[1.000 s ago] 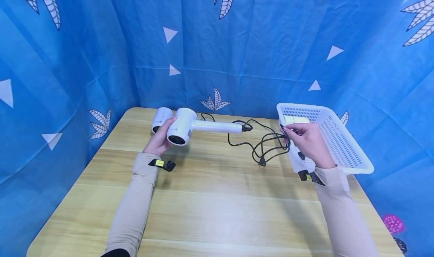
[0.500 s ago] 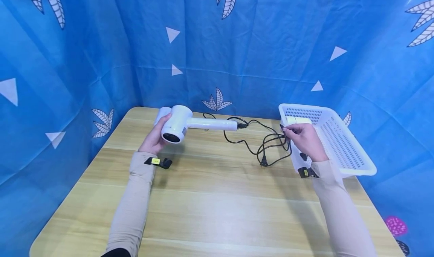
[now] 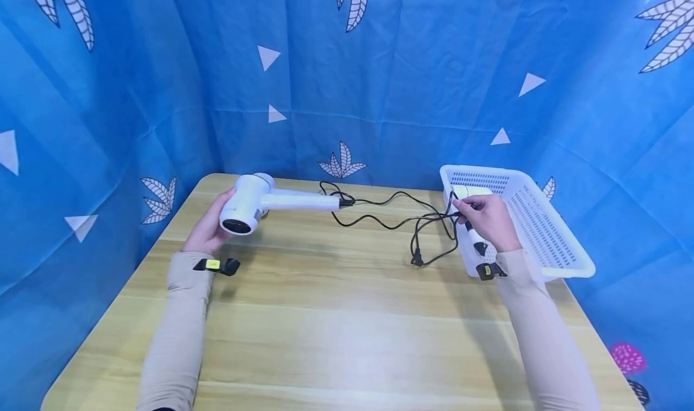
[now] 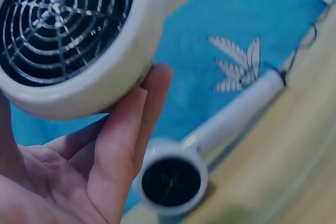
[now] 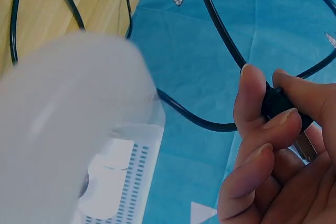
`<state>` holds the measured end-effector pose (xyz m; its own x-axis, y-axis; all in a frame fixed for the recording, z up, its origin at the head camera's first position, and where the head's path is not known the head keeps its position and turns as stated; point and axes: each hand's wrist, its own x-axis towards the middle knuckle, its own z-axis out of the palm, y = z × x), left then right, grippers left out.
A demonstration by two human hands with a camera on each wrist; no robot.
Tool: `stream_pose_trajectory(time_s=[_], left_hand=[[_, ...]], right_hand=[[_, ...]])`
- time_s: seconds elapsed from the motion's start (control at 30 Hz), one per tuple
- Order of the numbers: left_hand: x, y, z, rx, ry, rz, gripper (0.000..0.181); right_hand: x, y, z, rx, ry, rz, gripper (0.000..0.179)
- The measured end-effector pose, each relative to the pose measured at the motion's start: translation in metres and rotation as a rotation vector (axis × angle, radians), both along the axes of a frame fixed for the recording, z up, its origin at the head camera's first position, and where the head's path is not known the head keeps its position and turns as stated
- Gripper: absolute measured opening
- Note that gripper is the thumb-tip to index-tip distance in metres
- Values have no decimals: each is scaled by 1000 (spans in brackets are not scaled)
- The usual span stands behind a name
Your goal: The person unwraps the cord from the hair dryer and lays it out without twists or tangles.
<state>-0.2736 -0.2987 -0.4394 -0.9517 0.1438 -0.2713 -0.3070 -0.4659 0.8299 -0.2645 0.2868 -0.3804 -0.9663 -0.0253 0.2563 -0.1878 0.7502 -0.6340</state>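
Note:
My left hand point(image 3: 208, 227) grips the round head of a white hair dryer point(image 3: 241, 203), its handle pointing right. In the left wrist view, fingers curl under the head beside its dark grille point(image 4: 60, 19). A second white hair dryer point(image 4: 228, 114) lies behind it on the table, partly hidden in the head view. Between thumb and fingers, my right hand point(image 3: 490, 218) pinches a black plug point(image 5: 281, 103) with a metal prong showing. This hand is at the near left side of a white basket point(image 3: 547, 230). Black cords point(image 3: 398, 221) run loosely between the hands.
Another black plug point(image 3: 416, 258) rests on the wooden table point(image 3: 347, 326). A white cylindrical item point(image 3: 470, 190) is in the basket. A blurred white shape point(image 5: 73, 108) fills the left of the right wrist view. Blue curtain point(image 3: 347, 67) surrounds the table.
My left hand has moved left with the hair dryer, covering more of the second one. The cords between the hands stretch out further. My right hand stays near the basket, holding on.

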Motion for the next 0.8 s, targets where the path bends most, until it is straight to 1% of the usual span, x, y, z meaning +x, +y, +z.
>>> stream_pose_trajectory(time_s=[0.2, 0.23, 0.3, 0.43, 0.67, 0.8], left_hand=[[0, -16, -15, -124, -63, -37, 36], [0, -18, -18, -132, -74, -41, 37], [0, -22, -24, -154, -94, -44, 43], [1, -30, -33, -178, -133, -40, 63], [4, -34, -43, -279, -145, -110, 82], [6, -32, -45, -341, -157, -129, 88]], right_hand=[[-1, 6, -1, -5, -19, -60, 39], [-1, 7, -1, -7, -23, -65, 40], [0, 7, -1, -7, -27, -72, 40], [-1, 6, -1, -6, -32, -79, 41], [-2, 6, -5, -4, -44, -86, 41], [-3, 4, -9, -3, -31, -76, 40]])
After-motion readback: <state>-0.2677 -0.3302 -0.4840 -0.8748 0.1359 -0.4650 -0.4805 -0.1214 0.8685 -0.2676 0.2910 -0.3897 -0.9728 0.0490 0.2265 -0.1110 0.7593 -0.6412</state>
